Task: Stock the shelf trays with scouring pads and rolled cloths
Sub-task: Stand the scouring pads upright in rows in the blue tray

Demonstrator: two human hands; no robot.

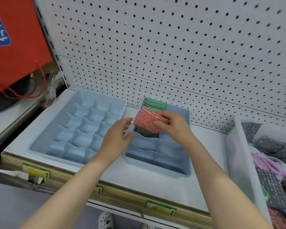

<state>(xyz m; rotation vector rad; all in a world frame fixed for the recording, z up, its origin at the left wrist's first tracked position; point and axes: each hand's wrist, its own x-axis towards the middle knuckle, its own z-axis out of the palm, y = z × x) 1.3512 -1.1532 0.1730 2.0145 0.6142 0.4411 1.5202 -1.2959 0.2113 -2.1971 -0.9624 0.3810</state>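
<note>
The person's left hand and right hand are both bare, the fingers slender and the nails short, though the blur hides any finer detail of them. The left forearm and the right forearm are bare skin from the wrist all the way to the lower edge of the view, smooth and unmarked as far as can be seen. Below the shelf edge the toes of two white clogs show: the left clog is rounded and dotted with small ventilation holes, with dark charms fixed on its top, while the right clog shows as only a white sliver.
</note>
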